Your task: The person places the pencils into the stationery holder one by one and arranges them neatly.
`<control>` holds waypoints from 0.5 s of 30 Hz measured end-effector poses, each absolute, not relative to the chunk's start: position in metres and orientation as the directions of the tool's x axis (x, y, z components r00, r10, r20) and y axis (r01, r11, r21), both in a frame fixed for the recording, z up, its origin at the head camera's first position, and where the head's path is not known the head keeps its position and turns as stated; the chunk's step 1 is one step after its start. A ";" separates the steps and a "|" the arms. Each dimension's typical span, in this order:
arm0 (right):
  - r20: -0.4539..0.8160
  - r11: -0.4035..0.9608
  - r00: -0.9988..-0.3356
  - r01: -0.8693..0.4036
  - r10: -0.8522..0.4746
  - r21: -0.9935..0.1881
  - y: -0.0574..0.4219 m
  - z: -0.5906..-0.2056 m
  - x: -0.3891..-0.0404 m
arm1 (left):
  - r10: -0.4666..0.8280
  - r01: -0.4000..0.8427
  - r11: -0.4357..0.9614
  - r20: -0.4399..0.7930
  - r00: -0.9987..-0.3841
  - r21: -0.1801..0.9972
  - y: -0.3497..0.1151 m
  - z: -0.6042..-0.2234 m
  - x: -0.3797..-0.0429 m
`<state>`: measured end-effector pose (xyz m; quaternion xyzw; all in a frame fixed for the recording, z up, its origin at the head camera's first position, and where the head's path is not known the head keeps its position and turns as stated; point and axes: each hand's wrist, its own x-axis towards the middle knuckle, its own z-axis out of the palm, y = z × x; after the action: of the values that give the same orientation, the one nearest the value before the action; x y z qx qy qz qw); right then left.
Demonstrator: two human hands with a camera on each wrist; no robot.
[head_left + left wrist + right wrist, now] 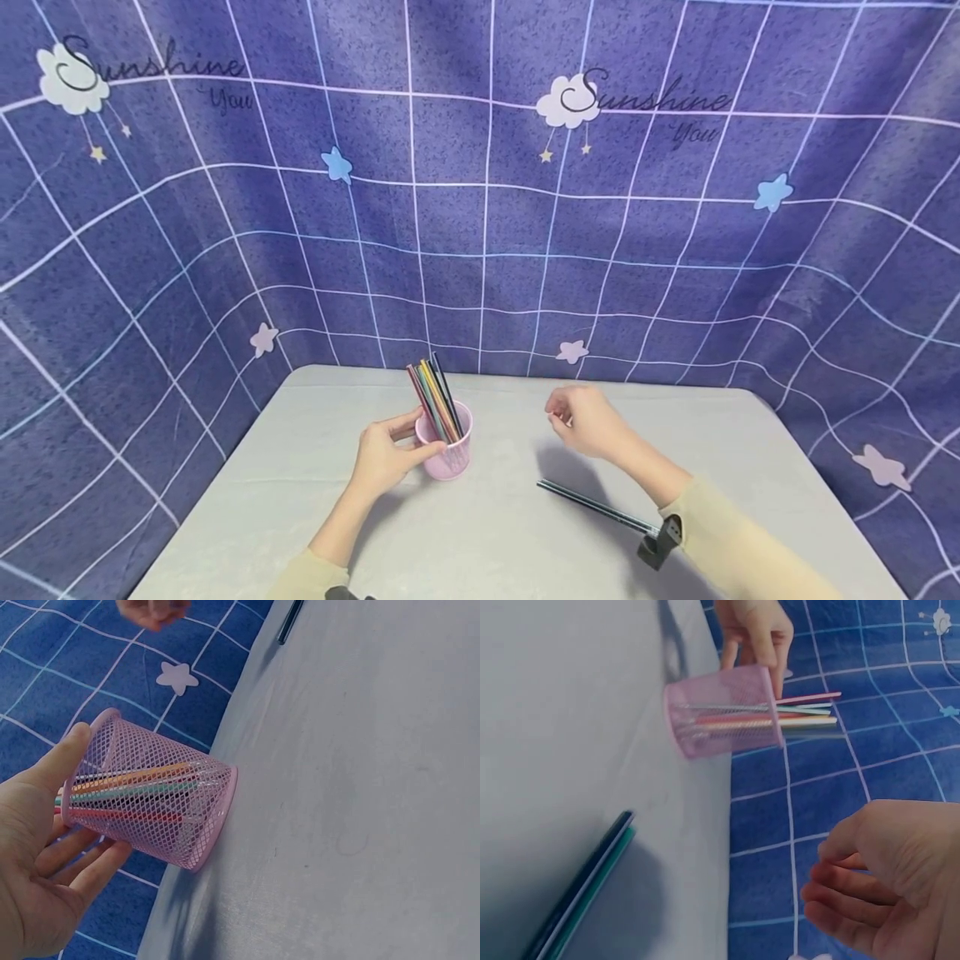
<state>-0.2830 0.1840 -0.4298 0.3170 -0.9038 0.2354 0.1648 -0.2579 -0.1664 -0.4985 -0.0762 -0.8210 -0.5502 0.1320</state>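
Note:
My left hand [381, 458] grips the rim of a pink mesh pen cup [450, 464], thumb on the near side and fingers on the far side. The cup stands on the table, with several coloured pencils [435, 404] leaning toward its left; red, yellow, green and black show. Over the table to the right, my right hand [590, 421] hovers with loosely curled fingers and nothing visible in them. Below it lie a few dark and green pencils [600, 506] side by side. In the right wrist view these pencils [581, 889] are closer, partly cut off by the frame.
A pale cloth covers the table [495, 550]. Behind and at both sides hangs a blue curtain [450, 217] with a grid, stars and clouds. A black wrist camera [658, 542] sits on the right sleeve, overlapping the near end of the loose pencils in the head view.

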 end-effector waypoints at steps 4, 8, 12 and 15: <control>0.412 0.705 -0.767 -0.629 -0.492 -0.327 0.202 -0.437 -0.277 | -0.019 0.266 0.369 0.294 -0.956 0.891 -0.166 -0.499 -0.259; 0.382 0.718 -0.781 -0.614 -0.494 -0.328 0.218 -0.445 -0.270 | -0.016 0.266 0.363 0.291 -0.957 0.893 -0.166 -0.500 -0.260; 0.341 0.729 -0.794 -0.602 -0.503 -0.327 0.229 -0.452 -0.263 | -0.020 0.267 0.369 0.294 -0.955 0.890 -0.167 -0.501 -0.259; 0.328 0.720 -0.784 -0.617 -0.527 -0.318 0.233 -0.457 -0.258 | -0.023 0.270 0.371 0.300 -0.954 0.889 -0.167 -0.501 -0.259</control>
<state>-0.2576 0.2326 -0.4574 0.3103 -0.9211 0.2091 0.1077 -0.2587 -0.1670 -0.5011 -0.0755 -0.8173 -0.5558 0.1319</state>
